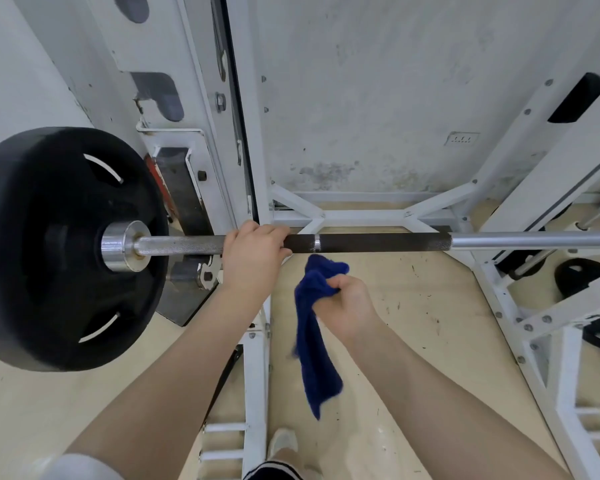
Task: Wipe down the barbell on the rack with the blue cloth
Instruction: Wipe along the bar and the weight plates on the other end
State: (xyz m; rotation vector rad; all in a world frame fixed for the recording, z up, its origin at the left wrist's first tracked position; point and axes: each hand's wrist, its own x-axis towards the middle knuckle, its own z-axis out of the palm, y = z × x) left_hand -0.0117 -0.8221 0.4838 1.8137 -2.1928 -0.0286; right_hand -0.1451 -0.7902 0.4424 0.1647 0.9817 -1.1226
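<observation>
While gripping barbell [368,242], left hand [253,258].

The barbell [361,242] is seen lying level across the white rack [257,341], with a black weight plate [49,244] loaded on its left end. The bar is gripped from above by the left hand [252,258], whose fingers are curled over it where the bare knurled steel meets a dark section. The blue cloth [314,344] is held bunched in the right hand [347,304], just below the bar and apart from it; most of the cloth is left hanging down below the fist. A pale floor [413,306] is seen beneath, and a stained white wall [361,98] behind the rack. More plates [579,275] are seen low on the right.
</observation>
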